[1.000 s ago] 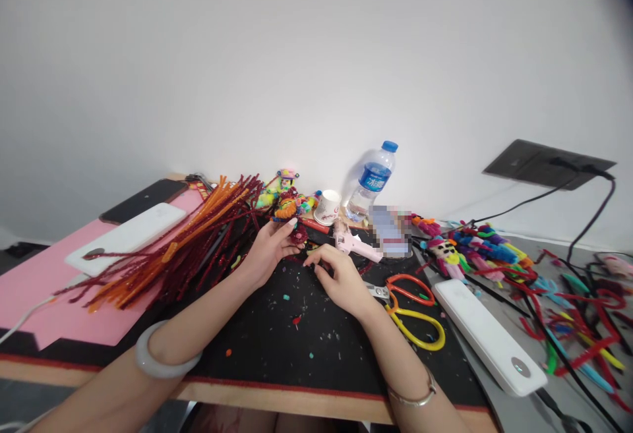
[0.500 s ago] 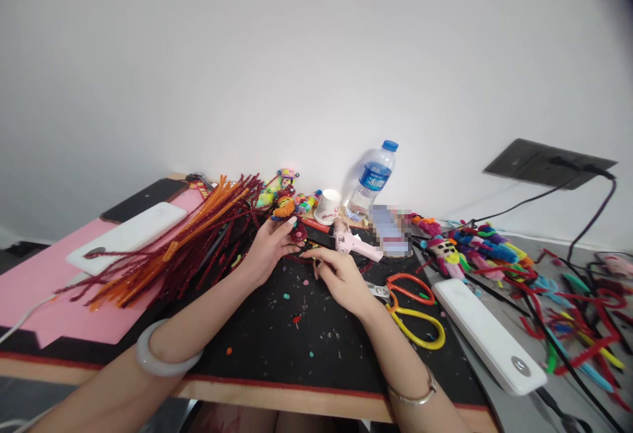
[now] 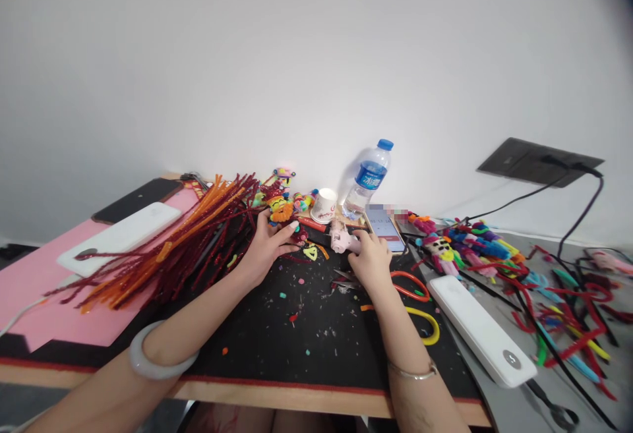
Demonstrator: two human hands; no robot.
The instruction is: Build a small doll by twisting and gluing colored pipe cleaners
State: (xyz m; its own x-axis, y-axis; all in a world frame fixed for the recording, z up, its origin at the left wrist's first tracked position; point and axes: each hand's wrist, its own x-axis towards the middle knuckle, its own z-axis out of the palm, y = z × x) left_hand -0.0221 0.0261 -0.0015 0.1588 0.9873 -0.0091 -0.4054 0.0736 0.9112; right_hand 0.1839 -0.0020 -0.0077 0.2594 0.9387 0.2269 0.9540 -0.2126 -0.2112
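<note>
My left hand (image 3: 267,248) is closed in a pinch on a small dark red pipe-cleaner piece (image 3: 299,235) above the black mat (image 3: 297,327). My right hand (image 3: 370,258) reaches forward and closes round the pink glue gun (image 3: 342,240), which lies by a phone (image 3: 386,227) with a lit screen. A yellow pipe-cleaner loop (image 3: 310,253) lies between my hands. Small coloured snippets dot the mat.
A bundle of red and orange pipe cleaners (image 3: 188,235) fans out at left over a pink sheet (image 3: 44,288). White power banks (image 3: 123,235) (image 3: 479,327), scissors (image 3: 418,308), a water bottle (image 3: 366,179), a paper cup (image 3: 325,205), small figures (image 3: 281,202) and loose pipe cleaners (image 3: 554,301) surround the mat.
My right hand left the spot beside my left hand and moved forward and right onto the pink glue gun. My left hand kept its pinch on the red piece.
</note>
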